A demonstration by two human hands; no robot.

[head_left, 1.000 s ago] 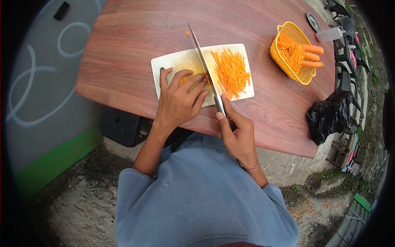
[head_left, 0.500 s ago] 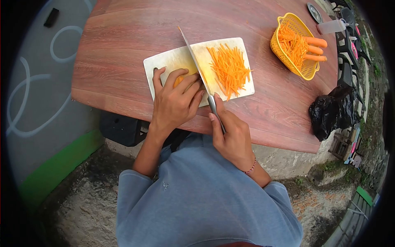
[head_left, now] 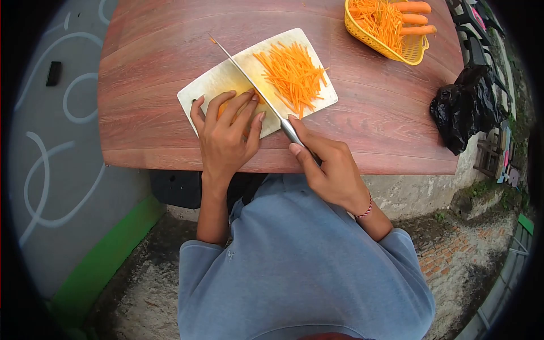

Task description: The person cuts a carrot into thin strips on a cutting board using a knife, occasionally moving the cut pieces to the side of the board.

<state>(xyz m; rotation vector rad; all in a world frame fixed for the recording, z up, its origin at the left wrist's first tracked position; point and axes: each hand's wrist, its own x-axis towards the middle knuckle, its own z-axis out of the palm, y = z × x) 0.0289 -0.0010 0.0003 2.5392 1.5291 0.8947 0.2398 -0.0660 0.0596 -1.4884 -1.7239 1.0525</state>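
My left hand rests on the cutting board, its bent fingers pressing down on a piece of carrot that they mostly hide. In my right hand is a kitchen knife, gripped by its grey handle. The long blade lies slantwise across the board, just right of my left fingertips, with a bit of orange near its tip. A pile of thin carrot strips sits on the right part of the board, on the far side of the blade.
A yellow plastic basket with carrot shreds and several whole carrots stands at the back right of the wooden table. A black plastic bag hangs by the right edge. Dark chairs stand beyond it.
The view has turned and shifted, so board, basket and bag appear in new places. Both hands keep their holds on the carrot and the knife, and the blade stays close beside my left fingers.
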